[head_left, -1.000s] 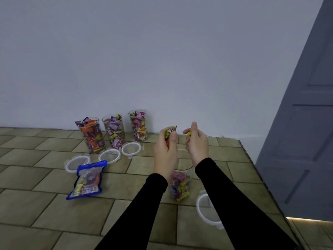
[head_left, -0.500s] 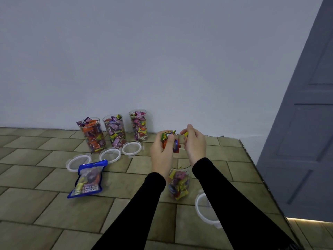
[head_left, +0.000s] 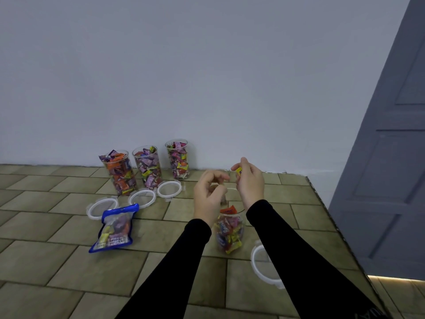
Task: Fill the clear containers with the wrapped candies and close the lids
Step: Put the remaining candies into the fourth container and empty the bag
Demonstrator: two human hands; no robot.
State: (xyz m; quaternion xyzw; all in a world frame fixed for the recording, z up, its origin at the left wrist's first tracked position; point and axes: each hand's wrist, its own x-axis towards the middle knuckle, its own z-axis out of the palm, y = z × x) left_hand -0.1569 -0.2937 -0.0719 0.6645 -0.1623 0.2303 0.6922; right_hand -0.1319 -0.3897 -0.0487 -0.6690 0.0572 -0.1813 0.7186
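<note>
Right, both my hands hover over the near container (head_left: 229, 229), which stands open on the tiled surface (head_left: 57, 268) and is roughly half full of wrapped candies; an orange candy (head_left: 228, 210) sits near its rim; my right hand (head_left: 249, 180) pinches a small yellow candy (head_left: 238, 172) between thumb and fingertips; my left hand (head_left: 208, 195) has its fingers curled with nothing in them that I can see; the near lid (head_left: 258, 265) lies flat just right of that container, partly under my right sleeve; by the wall stand three full containers (head_left: 148, 168), lids off; their three lids (head_left: 142, 199) lie in front; a blue candy bag (head_left: 115, 229) lies left of my arms.
</note>
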